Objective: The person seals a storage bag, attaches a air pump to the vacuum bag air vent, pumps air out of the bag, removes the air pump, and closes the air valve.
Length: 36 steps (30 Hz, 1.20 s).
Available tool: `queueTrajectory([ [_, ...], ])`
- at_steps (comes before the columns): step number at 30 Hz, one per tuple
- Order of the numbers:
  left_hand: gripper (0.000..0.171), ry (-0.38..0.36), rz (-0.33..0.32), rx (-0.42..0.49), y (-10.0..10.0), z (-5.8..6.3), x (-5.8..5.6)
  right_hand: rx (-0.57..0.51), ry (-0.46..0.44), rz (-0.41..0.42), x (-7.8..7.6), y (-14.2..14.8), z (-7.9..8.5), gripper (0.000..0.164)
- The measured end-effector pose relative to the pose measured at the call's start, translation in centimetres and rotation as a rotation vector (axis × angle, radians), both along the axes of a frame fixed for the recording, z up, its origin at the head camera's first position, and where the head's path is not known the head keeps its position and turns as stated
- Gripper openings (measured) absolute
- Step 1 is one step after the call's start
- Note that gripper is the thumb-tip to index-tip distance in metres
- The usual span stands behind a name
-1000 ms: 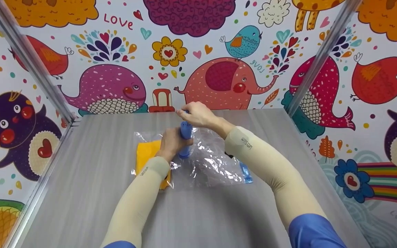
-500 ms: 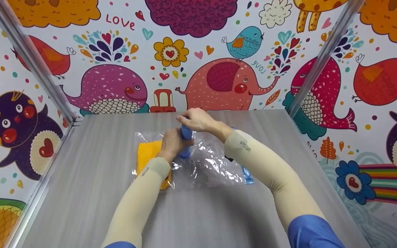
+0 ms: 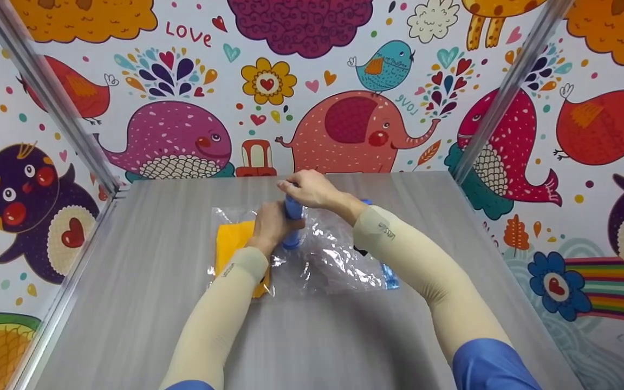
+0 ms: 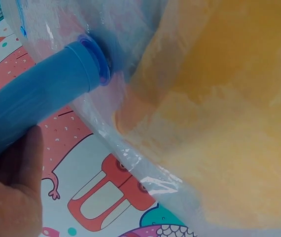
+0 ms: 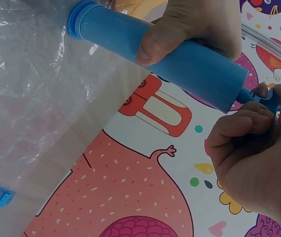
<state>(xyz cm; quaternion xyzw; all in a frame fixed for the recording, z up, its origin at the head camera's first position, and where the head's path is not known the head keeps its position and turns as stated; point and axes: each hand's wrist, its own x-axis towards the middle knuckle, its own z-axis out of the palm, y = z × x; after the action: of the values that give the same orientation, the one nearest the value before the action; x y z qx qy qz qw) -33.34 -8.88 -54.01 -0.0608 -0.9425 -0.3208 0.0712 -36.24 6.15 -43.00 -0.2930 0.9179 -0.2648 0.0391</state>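
A blue hand pump (image 3: pixel 292 210) stands upright on a clear plastic vacuum bag (image 3: pixel 339 265), its wide foot (image 5: pixel 80 20) against the film. My left hand (image 3: pixel 270 225) grips the pump's barrel (image 5: pixel 116 37) around its middle. Above it, my right hand (image 3: pixel 314 188) holds the small handle (image 5: pixel 269 102) with curled fingers; a short length of rod shows between handle and barrel in the right wrist view. Folded yellow-orange cloth (image 3: pixel 231 244) lies inside the bag on the left, partly hidden by my left hand and forearm.
The bag lies on a grey wood-grain table (image 3: pixel 155 244). A blue strip (image 3: pixel 390 277) edges the bag's right side, and a blue clip (image 5: pixel 3 199) sits on its edge. Cartoon-printed panels (image 3: pixel 182 135) with metal posts (image 3: pixel 493 103) stand around the table.
My right hand has come down a little with the pump handle, closer to the barrel; it stays nearly still in the last half second. The left hand keeps its grip.
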Motion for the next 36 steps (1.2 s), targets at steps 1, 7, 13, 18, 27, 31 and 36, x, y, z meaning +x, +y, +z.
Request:
queueTrajectory([
  [1,0.048,0.004,-0.001,0.0,0.0,0.0,0.0,-0.001,0.002,-0.006,0.0,0.0,0.0,0.044],
  [7,0.045,0.051,-0.01,-0.012,0.0,-0.3,-0.1,-0.01,-0.002,-0.034,0.0,0.0,0.4,0.045],
  [13,0.039,0.042,-0.02,0.022,-0.1,-0.4,-0.1,-0.035,0.012,-0.039,0.1,0.1,1.5,0.045],
  [18,0.037,0.027,-0.018,0.039,0.0,-0.3,0.1,-0.074,0.024,-0.037,0.0,0.3,2.8,0.046],
  [27,0.042,0.012,-0.007,0.041,0.1,-0.1,0.1,-0.164,0.076,-0.077,0.1,0.9,6.8,0.048],
  [31,0.041,-0.006,-0.006,0.061,0.2,0.0,0.1,-0.181,0.081,-0.104,0.3,1.1,8.2,0.046],
  [36,0.041,-0.06,0.006,0.107,0.2,0.0,0.0,-0.202,0.069,-0.127,0.7,1.1,9.5,0.045],
])
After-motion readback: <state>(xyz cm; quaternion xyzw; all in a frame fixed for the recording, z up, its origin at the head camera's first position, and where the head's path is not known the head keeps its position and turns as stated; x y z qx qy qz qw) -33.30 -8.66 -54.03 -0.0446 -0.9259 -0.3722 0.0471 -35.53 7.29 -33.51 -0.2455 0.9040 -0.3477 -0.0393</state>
